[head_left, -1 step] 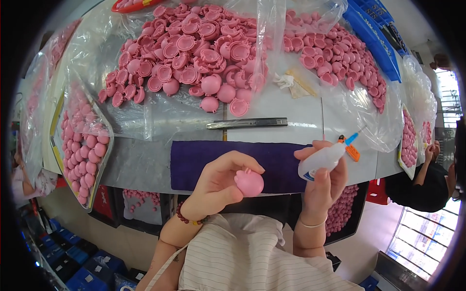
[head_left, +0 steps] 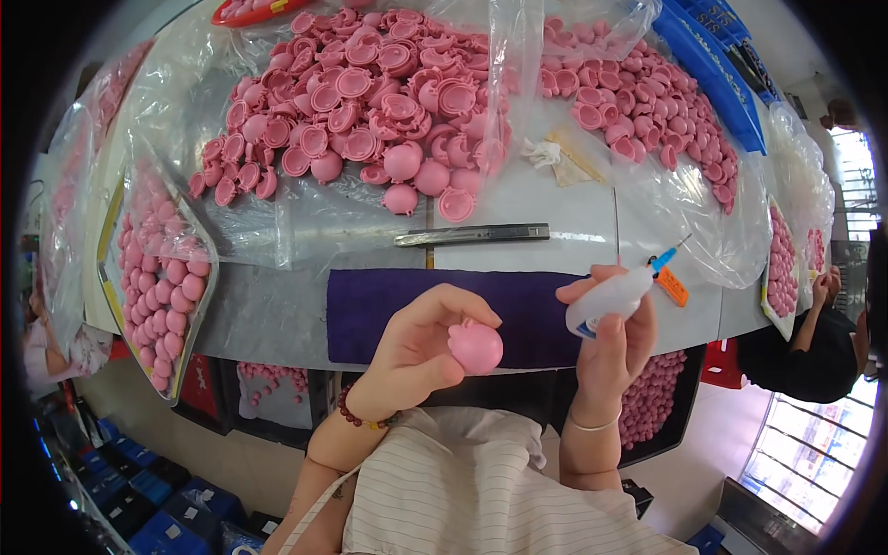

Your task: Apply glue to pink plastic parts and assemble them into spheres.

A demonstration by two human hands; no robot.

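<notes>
Between the thumb and fingers of my left hand (head_left: 421,347) is a round pink plastic ball (head_left: 477,348) with small bumps on its upper left side. My right hand (head_left: 618,342) grips a translucent white glue bottle (head_left: 610,303). The bottle's blue needle tip (head_left: 664,260) points up and to the right, away from the ball. Both hands hover over the near edge of a dark purple cloth (head_left: 370,310) on the table. A gap separates the bottle from the ball.
Pink half shells (head_left: 356,111) lie heaped on plastic sheeting beyond the cloth, with smaller pink pieces (head_left: 647,106) at right. A tray of pink balls (head_left: 157,296) stands left. A dark metal bar (head_left: 472,234) and an orange-handled tool (head_left: 673,289) lie nearby. Another person (head_left: 795,356) is at right.
My right hand and the glue bottle have shifted very slightly left and up. The left hand keeps the pink ball in nearly the same place.
</notes>
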